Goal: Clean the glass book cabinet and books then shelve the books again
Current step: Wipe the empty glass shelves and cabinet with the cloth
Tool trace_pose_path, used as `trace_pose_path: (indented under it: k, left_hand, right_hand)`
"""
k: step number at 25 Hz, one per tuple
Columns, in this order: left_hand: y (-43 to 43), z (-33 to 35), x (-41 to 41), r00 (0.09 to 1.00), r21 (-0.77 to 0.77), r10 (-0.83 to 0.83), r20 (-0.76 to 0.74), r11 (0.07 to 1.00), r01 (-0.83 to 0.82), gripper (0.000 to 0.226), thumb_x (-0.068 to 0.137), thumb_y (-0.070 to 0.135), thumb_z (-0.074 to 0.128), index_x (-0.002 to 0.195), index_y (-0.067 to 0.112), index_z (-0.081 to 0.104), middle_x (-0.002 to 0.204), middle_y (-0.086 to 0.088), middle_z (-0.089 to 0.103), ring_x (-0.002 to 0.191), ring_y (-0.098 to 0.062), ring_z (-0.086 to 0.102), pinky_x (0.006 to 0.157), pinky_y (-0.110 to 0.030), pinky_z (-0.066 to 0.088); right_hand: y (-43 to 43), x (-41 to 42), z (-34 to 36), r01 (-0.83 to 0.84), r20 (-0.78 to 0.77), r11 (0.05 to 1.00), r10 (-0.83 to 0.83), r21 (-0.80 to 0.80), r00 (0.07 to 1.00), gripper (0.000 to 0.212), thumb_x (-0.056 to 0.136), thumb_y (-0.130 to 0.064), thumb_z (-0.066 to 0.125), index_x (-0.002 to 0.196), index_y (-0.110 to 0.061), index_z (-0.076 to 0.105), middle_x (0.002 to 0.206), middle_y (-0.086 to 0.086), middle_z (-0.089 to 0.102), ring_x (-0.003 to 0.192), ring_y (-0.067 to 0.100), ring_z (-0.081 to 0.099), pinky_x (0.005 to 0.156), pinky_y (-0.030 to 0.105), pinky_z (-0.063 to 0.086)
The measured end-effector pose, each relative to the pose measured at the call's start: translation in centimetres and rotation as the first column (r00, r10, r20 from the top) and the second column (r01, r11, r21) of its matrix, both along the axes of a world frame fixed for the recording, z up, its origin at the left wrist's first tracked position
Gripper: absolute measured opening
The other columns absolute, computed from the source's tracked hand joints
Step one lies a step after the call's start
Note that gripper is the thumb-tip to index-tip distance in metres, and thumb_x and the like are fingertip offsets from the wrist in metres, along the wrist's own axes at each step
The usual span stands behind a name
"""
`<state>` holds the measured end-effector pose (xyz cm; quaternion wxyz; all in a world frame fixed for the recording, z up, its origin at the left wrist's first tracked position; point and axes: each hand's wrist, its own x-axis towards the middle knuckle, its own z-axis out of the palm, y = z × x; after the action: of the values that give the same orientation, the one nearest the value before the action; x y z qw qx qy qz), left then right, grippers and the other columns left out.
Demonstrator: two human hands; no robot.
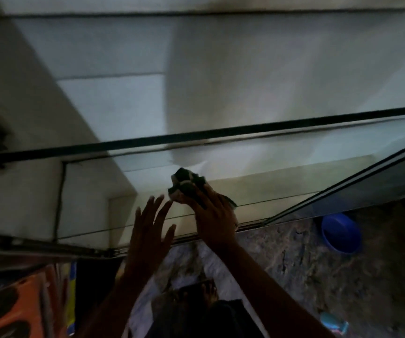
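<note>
Where its fingers curl round a crumpled dark-and-white cloth, the right hand has its grip clenched on that cloth, holding it at the lower pane of the glass cabinet. Just left of it the left hand is released, fingers straight and spread before the same pane; whether it touches the glass I cannot tell. A dark frame bar crosses the cabinet farther up. On the stone floor to the right sits a blue bowl, with a small teal object nearer. At near left lie orange printed covers, their print too blurred to read.
</note>
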<state>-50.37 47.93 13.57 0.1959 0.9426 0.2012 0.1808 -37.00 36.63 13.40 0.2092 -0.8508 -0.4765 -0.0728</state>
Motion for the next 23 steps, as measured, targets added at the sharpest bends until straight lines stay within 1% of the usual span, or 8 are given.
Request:
trace_pose_path:
  k: [2, 5, 7, 9, 12, 16, 20, 23]
  left_hand:
    - [-2.8, 1.9, -2.4, 0.934, -0.418, 0.331, 0.132, 0.873, -0.251, 0.033, 0.090, 0.030, 0.049, 0.121, 0.020, 0.054, 0.124, -0.002, 0.053, 0.121, -0.019, 0.047, 0.098, -0.032, 0.040]
    - [-3.4, 3.5, -1.3, 0.596, -0.975, 0.783, -0.180, -0.063, -0.211, 0.017, 0.095, 0.018, 0.051, 0.112, 0.021, 0.052, 0.106, -0.008, 0.057, 0.090, -0.027, 0.060, 0.072, -0.031, 0.051]
    - [-2.0, 3.6, -0.2, 0.532, -0.936, 0.802, -0.271, -0.348, 0.048, 0.040, 0.100, 0.026, 0.039, 0.139, 0.019, 0.033, 0.121, -0.012, 0.050, 0.092, -0.031, 0.057, 0.080, -0.044, 0.048]
    - [0.1, 3.5, 0.3, 0.426, -0.889, 0.873, -0.239, -0.373, 0.266, 0.051, 0.099, 0.029, 0.036, 0.147, 0.020, 0.020, 0.121, -0.014, 0.052, 0.091, -0.035, 0.058, 0.081, -0.052, 0.046]
    - [0.6, 3.5, 0.3, 0.379, -0.886, 0.903, -0.204, -0.335, 0.320, 0.025, 0.100, 0.022, 0.036, 0.125, 0.022, 0.041, 0.119, -0.020, 0.056, 0.093, -0.038, 0.060, 0.075, -0.054, 0.053]
    - [0.1, 3.3, -0.2, 0.393, -0.883, 0.907, -0.150, -0.302, 0.360, 0.017, 0.101, 0.015, 0.033, 0.095, 0.023, 0.047, 0.110, -0.020, 0.060, 0.091, -0.039, 0.064, 0.069, -0.051, 0.057]
    - [0.2, 3.3, -0.1, 0.362, -0.887, 0.915, -0.176, -0.307, 0.346, 0.015, 0.100, 0.013, 0.035, 0.101, 0.022, 0.047, 0.098, -0.010, 0.064, 0.071, -0.022, 0.069, 0.053, -0.030, 0.057]
    - [0.3, 2.9, -0.4, 0.374, -0.825, 0.883, -0.285, -0.424, 0.373, 0.035, 0.099, 0.025, 0.039, 0.129, 0.011, 0.048, 0.098, -0.008, 0.067, 0.084, -0.021, 0.066, 0.056, -0.027, 0.057]
  right_hand:
    - [-0.4, 2.5, 1.3, -0.081, -0.063, 0.992, 0.087, 0.095, 0.994, 0.046, 0.087, -0.010, 0.042, 0.125, -0.032, 0.054, 0.125, 0.002, 0.061, 0.103, 0.025, 0.062, 0.086, 0.043, 0.053]
    - [1.9, 7.3, 3.0, 0.018, -0.136, 0.960, 0.021, 0.281, 0.991, 0.040, 0.086, -0.011, 0.049, 0.126, -0.015, 0.057, 0.113, 0.010, 0.066, 0.096, 0.017, 0.058, 0.089, 0.027, 0.049]
    - [4.4, 8.1, 2.7, 0.025, -0.090, 0.978, -0.006, 0.209, 0.996, 0.041, 0.088, -0.020, 0.050, 0.128, -0.013, 0.054, 0.116, 0.013, 0.064, 0.099, 0.024, 0.061, 0.078, 0.036, 0.055]
    - [7.4, 7.1, 1.2, 0.075, 0.000, 0.996, -0.075, 0.044, 0.997, 0.045, 0.091, -0.032, 0.041, 0.133, -0.020, 0.049, 0.129, 0.012, 0.056, 0.115, 0.031, 0.055, 0.080, 0.042, 0.052]
    - [10.2, 4.6, 0.2, 0.197, -0.015, 0.978, -0.198, -0.062, 0.980, 0.053, 0.089, -0.037, 0.030, 0.139, -0.023, 0.043, 0.142, 0.015, 0.043, 0.129, 0.039, 0.040, 0.091, 0.050, 0.046]
    - [10.7, 0.8, 0.1, 0.031, 0.042, 0.998, -0.028, -0.059, 0.999, 0.053, 0.089, -0.038, 0.031, 0.140, -0.027, 0.039, 0.146, 0.012, 0.039, 0.132, 0.039, 0.036, 0.095, 0.052, 0.043]
    - [9.1, -4.7, 0.3, -0.127, 0.006, 0.992, 0.127, -0.026, 0.992, 0.052, 0.086, -0.034, 0.038, 0.138, -0.033, 0.035, 0.142, 0.008, 0.045, 0.129, 0.037, 0.042, 0.091, 0.051, 0.044]
    - [7.6, -8.0, 0.8, -0.201, -0.081, 0.979, 0.202, 0.012, 0.976, 0.046, 0.086, -0.035, 0.041, 0.131, -0.037, 0.047, 0.137, 0.003, 0.052, 0.123, 0.032, 0.051, 0.089, 0.046, 0.048]
